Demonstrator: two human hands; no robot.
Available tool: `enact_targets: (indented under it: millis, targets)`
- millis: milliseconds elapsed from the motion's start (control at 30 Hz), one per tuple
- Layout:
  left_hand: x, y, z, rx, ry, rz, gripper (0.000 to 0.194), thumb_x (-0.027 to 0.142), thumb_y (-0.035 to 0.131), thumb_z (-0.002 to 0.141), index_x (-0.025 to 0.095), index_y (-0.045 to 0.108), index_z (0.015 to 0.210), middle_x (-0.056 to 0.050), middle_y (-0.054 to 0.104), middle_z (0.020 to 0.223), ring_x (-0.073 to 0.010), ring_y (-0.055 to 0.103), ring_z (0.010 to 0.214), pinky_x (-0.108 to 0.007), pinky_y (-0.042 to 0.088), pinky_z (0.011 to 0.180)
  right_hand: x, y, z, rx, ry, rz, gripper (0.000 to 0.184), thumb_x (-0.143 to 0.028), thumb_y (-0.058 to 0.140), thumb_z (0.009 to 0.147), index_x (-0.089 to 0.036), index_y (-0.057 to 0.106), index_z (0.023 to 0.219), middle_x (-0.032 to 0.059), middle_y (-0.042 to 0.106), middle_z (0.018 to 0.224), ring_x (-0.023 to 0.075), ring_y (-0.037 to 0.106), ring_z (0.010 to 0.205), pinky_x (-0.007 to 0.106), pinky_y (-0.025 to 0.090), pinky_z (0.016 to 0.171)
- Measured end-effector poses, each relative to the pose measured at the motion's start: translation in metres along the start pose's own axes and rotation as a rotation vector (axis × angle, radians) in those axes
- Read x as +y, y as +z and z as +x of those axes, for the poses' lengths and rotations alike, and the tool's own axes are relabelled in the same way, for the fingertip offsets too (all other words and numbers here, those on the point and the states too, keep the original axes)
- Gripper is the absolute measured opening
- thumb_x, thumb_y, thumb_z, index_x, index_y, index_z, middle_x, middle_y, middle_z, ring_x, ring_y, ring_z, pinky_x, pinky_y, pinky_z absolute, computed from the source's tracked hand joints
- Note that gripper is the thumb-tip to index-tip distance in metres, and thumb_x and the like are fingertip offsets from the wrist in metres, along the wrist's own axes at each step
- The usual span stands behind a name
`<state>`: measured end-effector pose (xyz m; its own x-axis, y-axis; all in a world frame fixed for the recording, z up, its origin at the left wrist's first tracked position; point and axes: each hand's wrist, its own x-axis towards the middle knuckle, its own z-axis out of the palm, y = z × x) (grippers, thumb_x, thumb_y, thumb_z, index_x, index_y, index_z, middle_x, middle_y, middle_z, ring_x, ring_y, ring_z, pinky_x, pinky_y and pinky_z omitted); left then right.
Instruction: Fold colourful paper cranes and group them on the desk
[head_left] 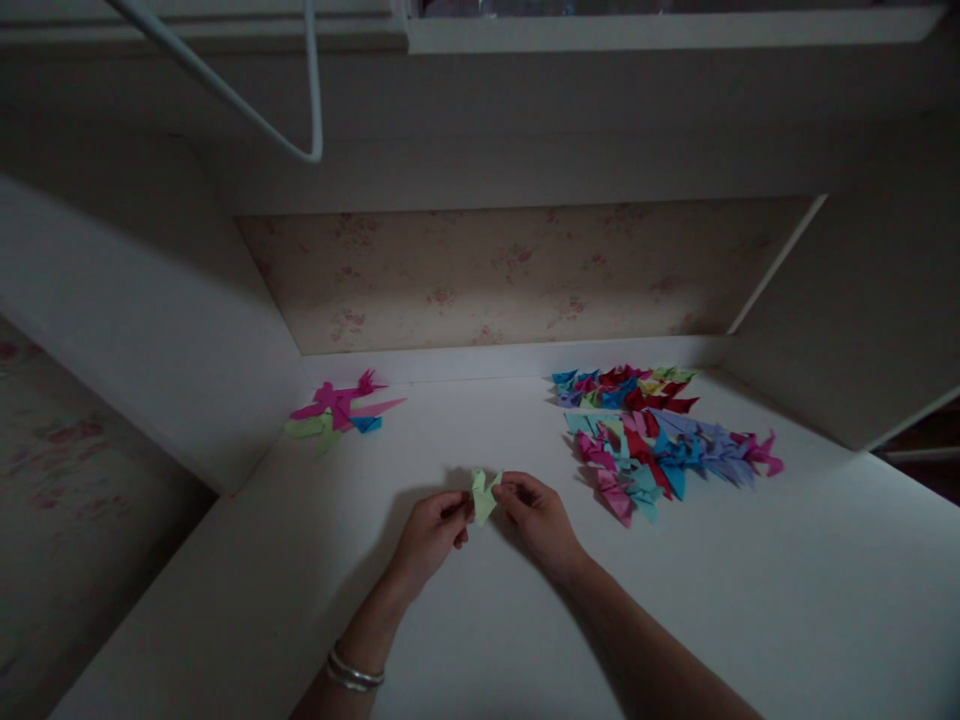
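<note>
A pale green folded paper crane [484, 499] is held up between my two hands, just above the white desk. My left hand [433, 533] pinches its left side with thumb and fingers, and a silver bangle circles that wrist. On the other side, my right hand [541, 522] grips the upper right tip of the paper between thumb and forefinger. The fingertips hide small parts of its edges.
Many colourful folded paper cranes [660, 450] lie heaped at the right on the white desk [480, 640]. A few pink, green and blue folded papers [336, 408] lie back left. Side panels and an overhead shelf enclose the desk; a white bent rod [315, 90] hangs upper left.
</note>
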<state>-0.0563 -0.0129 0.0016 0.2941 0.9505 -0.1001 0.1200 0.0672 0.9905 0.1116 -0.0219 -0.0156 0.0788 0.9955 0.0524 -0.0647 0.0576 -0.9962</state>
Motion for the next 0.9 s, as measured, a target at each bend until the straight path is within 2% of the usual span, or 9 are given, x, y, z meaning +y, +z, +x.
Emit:
enact_targets:
  millis: [333,700,900]
  targets:
    - [0.0013,-0.0011,0.0003,0.009,-0.014,-0.027,0.026,0.039,0.061,0.073,0.013,0.066,0.07,0.003,0.047,0.049,-0.0088,0.04,0.046,-0.021,0.029,0.047,0.0045,-0.0007,0.0018,-0.016,0.015,-0.005,0.034,-0.049,0.064,0.076,-0.016,0.066,0.085,-0.0046,0.045,0.055,0.0088,0.036,0.05,0.023,0.026,0.046]
    - [-0.0035,-0.0028,0.0009,-0.01,-0.001,-0.062,0.022,0.03,0.058,0.074,0.012,0.069,0.081,0.002,0.049,0.054,-0.008,0.039,0.047,-0.02,0.027,0.046,-0.0004,-0.0019,-0.0007,-0.071,0.041,-0.031,0.035,-0.05,0.062,0.077,-0.015,0.065,0.077,-0.0022,0.051,0.06,0.0091,0.039,0.052,0.023,0.028,0.049]
    - [0.0018,-0.0016,0.0003,-0.012,0.007,-0.049,0.021,0.029,0.058,0.075,0.012,0.07,0.079,0.002,0.047,0.053,-0.008,0.038,0.048,-0.02,0.028,0.047,0.0005,-0.0021,-0.0009,-0.076,0.038,-0.047,0.035,-0.051,0.062,0.077,-0.016,0.065,0.077,-0.001,0.054,0.062,0.0092,0.04,0.052,0.023,0.028,0.049]
